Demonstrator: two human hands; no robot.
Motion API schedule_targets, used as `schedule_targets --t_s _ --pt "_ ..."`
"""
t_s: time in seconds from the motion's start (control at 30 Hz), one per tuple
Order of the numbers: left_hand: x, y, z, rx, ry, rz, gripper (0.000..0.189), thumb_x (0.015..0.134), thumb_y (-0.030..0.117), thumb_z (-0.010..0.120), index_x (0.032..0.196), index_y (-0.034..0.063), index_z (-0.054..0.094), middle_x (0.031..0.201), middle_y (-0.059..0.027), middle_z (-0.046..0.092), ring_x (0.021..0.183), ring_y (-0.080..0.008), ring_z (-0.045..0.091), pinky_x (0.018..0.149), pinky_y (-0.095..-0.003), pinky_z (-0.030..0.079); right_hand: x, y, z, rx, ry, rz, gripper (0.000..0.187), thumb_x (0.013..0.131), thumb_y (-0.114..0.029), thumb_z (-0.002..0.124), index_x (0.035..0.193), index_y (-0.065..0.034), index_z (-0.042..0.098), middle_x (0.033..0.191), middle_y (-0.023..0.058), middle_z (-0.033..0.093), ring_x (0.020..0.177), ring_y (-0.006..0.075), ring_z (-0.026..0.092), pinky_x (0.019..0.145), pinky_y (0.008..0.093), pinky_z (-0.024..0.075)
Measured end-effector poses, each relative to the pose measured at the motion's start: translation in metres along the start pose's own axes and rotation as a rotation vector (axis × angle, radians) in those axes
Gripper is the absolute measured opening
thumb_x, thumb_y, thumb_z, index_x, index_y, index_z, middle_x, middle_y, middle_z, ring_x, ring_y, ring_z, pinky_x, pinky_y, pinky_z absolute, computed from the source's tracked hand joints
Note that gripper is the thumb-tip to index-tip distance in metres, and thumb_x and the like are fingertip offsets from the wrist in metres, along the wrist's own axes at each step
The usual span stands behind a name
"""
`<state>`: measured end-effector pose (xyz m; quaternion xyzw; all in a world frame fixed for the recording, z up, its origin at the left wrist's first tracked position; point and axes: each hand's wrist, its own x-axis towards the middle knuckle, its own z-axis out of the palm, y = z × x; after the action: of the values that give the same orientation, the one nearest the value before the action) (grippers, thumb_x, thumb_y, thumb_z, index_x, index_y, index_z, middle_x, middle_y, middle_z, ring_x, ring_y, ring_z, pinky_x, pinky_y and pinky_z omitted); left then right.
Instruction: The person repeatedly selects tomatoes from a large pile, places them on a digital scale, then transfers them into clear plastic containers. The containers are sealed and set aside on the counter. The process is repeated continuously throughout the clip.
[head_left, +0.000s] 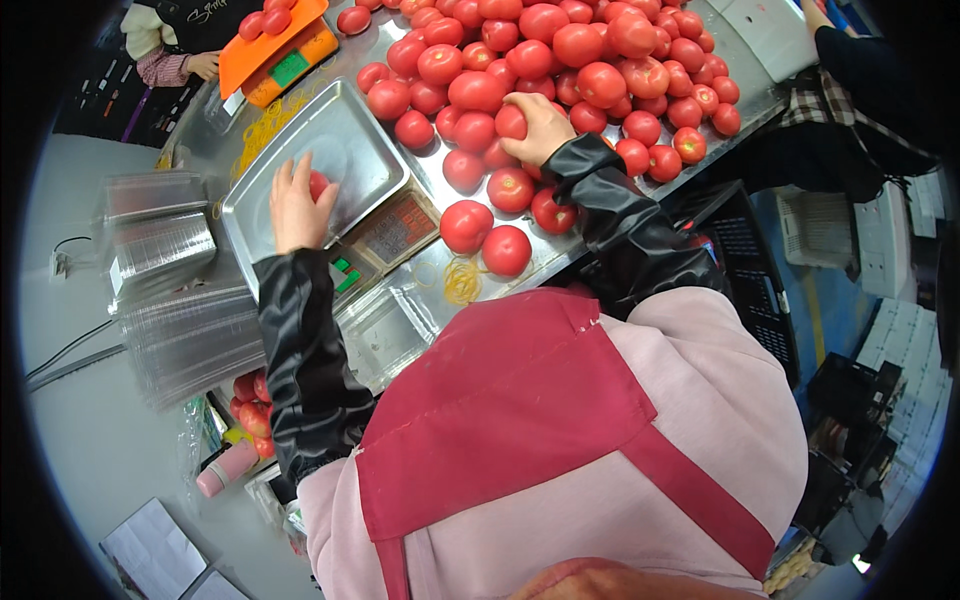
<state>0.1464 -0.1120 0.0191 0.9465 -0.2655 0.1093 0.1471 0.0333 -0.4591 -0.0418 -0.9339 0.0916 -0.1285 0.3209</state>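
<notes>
My left hand (298, 206) is over the shallow metal tray (367, 154) of a digital scale (394, 232). A tomato (319, 184) shows between its thumb and fingers, partly covered by the hand. Off to the right, my right hand (541, 131) has its fingers around another tomato (511, 121) at the near side of a large tomato heap (577, 45). Several loose tomatoes (506, 250) lie between the scale and my right sleeve. Both forearms wear black sleeves.
Stacked clear plastic trays (187, 322) stand left of the scale. Yellow rubber bands (274, 127) lie behind it, with a small bundle (461, 281) in front. An orange scale (281, 56) holds tomatoes near another person's hand (202, 66). A black crate (754, 262) is at the right.
</notes>
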Motion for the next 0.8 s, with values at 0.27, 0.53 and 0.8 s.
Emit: schedule_targets --t_s 0.27,0.53,0.8 --pt "-0.070 0.099 0.009 -2.259 -0.953 -0.441 0.051 0.101 0.046 0.042 0.135 0.0084 0.046 0.117 -0.0125 0.061 0.101 -0.0243 0.064 0.078 -0.0401 0.056 -0.062 -0.096 -0.008 0.503 -0.254 -0.359 0.039 0.092 -0.022 0.063 0.125 -0.0029 0.056 0.118 0.0146 0.061 0.112 0.0257 0.060 0.095 0.0354 0.0463" --pt "-0.069 -0.089 -0.056 -0.832 0.398 -0.512 0.055 0.083 0.017 0.075 0.131 0.0063 0.052 0.123 -0.0136 0.053 0.106 -0.0218 0.055 0.095 -0.0333 0.044 -0.078 0.021 -0.050 -0.022 0.026 0.060 0.030 0.088 -0.021 0.065 0.113 -0.0042 0.064 0.108 0.0168 0.065 0.094 0.0353 0.065 0.081 0.0378 0.0524" --pt "-0.073 -0.143 -0.009 -0.449 -0.009 -0.377 0.056 0.093 0.029 0.064 0.140 0.0017 0.048 0.132 -0.0184 0.057 0.120 -0.0248 0.055 0.102 -0.0327 0.041 -0.125 -0.005 -0.019 -0.149 -0.171 -0.097 0.052 0.078 -0.029 0.074 0.123 -0.0089 0.058 0.111 0.0155 0.059 0.106 0.0349 0.059 0.087 0.0437 0.0497"
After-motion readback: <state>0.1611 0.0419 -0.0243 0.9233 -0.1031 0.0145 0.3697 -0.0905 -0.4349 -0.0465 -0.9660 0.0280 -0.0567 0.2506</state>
